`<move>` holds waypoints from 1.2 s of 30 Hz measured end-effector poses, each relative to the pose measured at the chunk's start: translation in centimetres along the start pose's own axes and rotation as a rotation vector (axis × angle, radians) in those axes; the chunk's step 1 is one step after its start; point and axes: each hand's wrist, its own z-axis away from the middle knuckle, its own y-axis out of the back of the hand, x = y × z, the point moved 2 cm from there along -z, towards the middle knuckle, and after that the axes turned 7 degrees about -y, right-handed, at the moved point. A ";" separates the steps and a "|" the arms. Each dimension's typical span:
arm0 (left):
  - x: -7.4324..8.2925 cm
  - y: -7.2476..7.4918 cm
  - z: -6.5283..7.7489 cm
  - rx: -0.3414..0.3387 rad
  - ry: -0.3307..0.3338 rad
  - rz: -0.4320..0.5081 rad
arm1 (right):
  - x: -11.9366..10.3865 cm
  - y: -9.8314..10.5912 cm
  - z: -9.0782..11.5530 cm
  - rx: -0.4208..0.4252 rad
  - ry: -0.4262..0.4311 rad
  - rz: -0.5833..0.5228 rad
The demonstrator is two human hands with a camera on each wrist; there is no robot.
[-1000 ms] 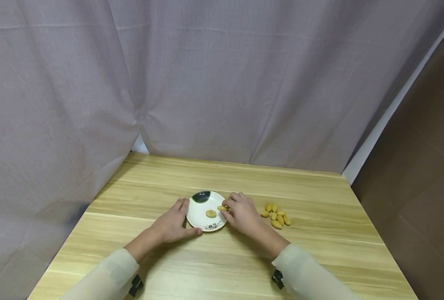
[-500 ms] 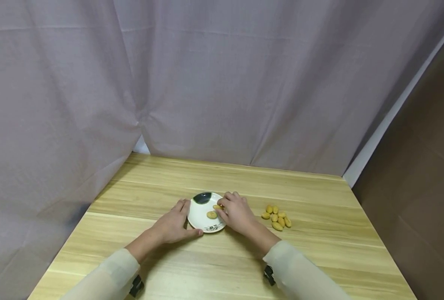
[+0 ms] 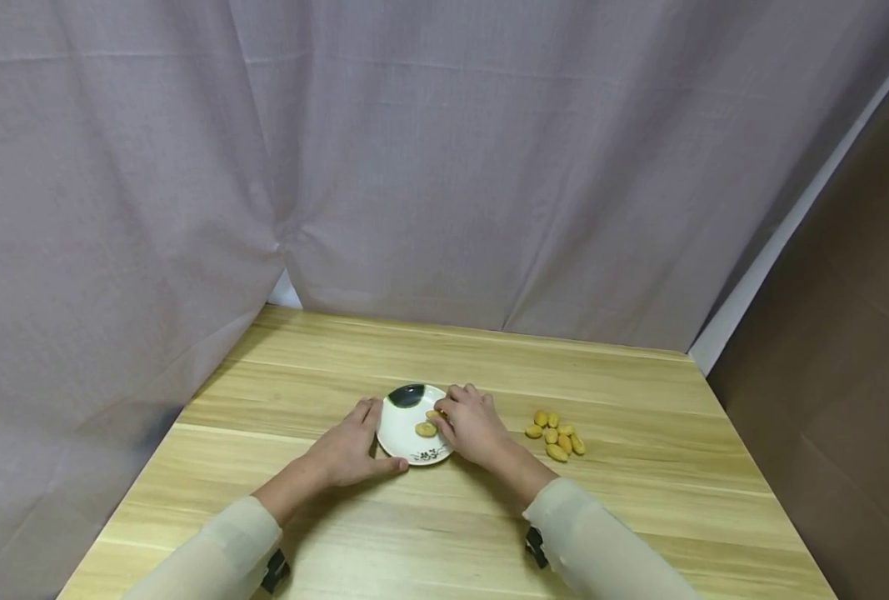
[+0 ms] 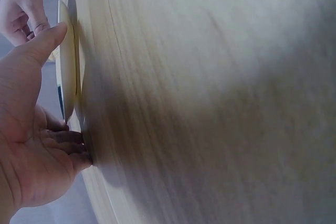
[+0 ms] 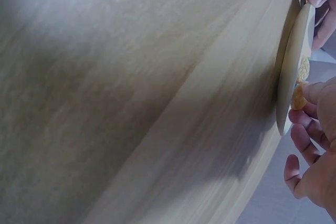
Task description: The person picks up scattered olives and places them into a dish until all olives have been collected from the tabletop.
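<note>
A small round white plate (image 3: 397, 432) with a dark green patch and a black floral pattern lies on the table. My left hand (image 3: 342, 451) holds its left rim, thumb along the near edge and fingers at the far left side. One yellow-brown oval nut-like piece (image 3: 425, 429) rests on the plate. Just above and right of it, my right hand (image 3: 476, 427) pinches a second such piece (image 5: 298, 97) between thumb and fingers, low over the plate. Those fingers partly hide the held piece in the head view. Whether it touches the plate, I cannot tell.
To the right of my right hand, several more nut-like pieces (image 3: 551, 436) lie in a loose cluster on the wooden table (image 3: 444, 533). Grey curtain (image 3: 444, 183) hangs behind the table and down its left side. A brown panel (image 3: 841, 350) borders the right.
My right hand has moved slightly left over the plate with its piece, bringing it close beside the one lying there. My left hand keeps its place at the rim.
</note>
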 end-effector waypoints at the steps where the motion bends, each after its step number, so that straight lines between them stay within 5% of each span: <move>1: 0.0 0.0 0.0 0.000 0.000 0.000 | 0.0 -0.1 0.0 -0.008 -0.001 0.001; 24: -0.2 -0.2 0.0 0.003 -0.001 0.000 | 0.1 -0.6 -0.1 -0.029 -0.014 0.030; 36: -0.1 0.0 0.1 0.004 0.000 0.012 | 1.5 1.2 1.5 0.039 -0.015 -0.030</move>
